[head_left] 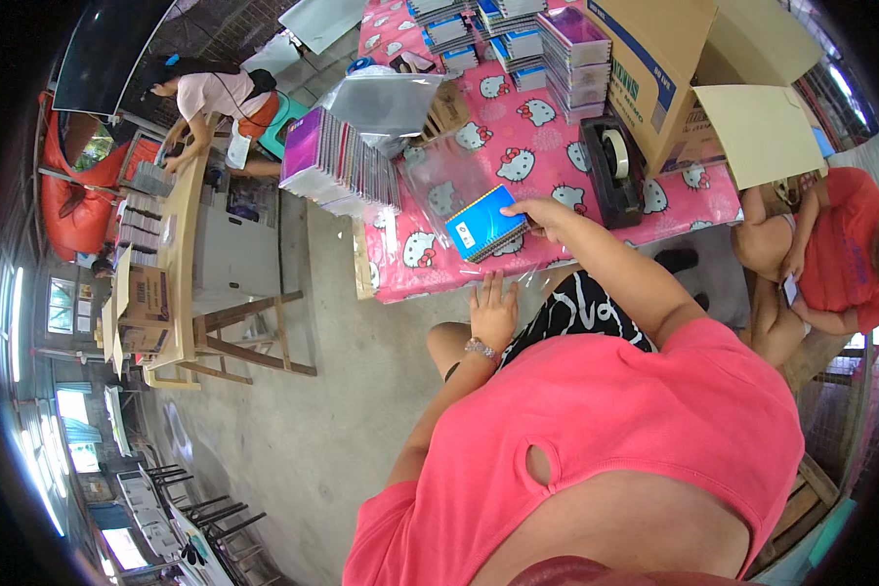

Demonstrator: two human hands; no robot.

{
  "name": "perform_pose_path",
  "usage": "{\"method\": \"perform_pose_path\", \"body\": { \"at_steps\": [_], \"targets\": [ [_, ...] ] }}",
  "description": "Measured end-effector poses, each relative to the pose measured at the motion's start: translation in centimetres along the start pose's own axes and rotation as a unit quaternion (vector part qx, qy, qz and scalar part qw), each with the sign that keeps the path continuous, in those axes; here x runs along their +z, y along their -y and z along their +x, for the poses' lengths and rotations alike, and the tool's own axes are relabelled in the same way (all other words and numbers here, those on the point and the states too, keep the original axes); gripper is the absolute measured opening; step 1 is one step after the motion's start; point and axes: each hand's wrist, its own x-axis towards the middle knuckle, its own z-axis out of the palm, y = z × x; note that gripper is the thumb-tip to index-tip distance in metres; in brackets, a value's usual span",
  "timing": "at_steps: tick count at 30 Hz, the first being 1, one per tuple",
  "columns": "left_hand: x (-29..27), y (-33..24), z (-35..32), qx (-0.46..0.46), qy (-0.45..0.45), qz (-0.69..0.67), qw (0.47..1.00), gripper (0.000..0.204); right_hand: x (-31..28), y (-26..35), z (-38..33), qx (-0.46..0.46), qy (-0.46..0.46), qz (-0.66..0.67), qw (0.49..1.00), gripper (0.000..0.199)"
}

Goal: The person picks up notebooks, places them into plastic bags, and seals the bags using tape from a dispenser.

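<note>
My right hand grips a small stack of blue spiral notebooks by its right edge, holding it over the pink cartoon-print tablecloth. A clear plastic bag lies under and around the notebooks. My left hand rests flat with fingers spread on the clear plastic at the table's near edge, a bracelet on its wrist.
A leaning row of spiral notebooks stands left on the table, more stacks behind. A black tape dispenser and an open cardboard box sit right. One person sits at the right, another works at a wooden table far left.
</note>
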Motion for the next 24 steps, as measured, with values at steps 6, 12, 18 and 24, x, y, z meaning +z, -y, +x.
{"method": "perform_pose_path", "body": {
  "at_steps": [6,12,18,24],
  "targets": [
    [-0.5,0.0,0.2,-0.009,0.011,-0.007,1.0,0.029,0.3,0.4,-0.4,-0.008,-0.009,-0.035,0.999,0.038],
    [-1.5,0.0,0.5,-0.018,0.028,-0.043,0.998,0.03,0.1,0.5,0.4,-0.139,-0.101,-0.375,0.911,0.047],
    [-3.9,0.1,2.3,-0.022,0.007,-0.069,0.997,0.025,0.5,0.4,-3.9,-0.281,-0.153,-0.419,0.85,0.071],
    [-5.6,2.8,5.4,-0.05,-0.034,-0.039,0.997,0.014,0.7,0.4,-9.7,-0.522,0.065,-0.61,0.592,0.062]
  ]
}}
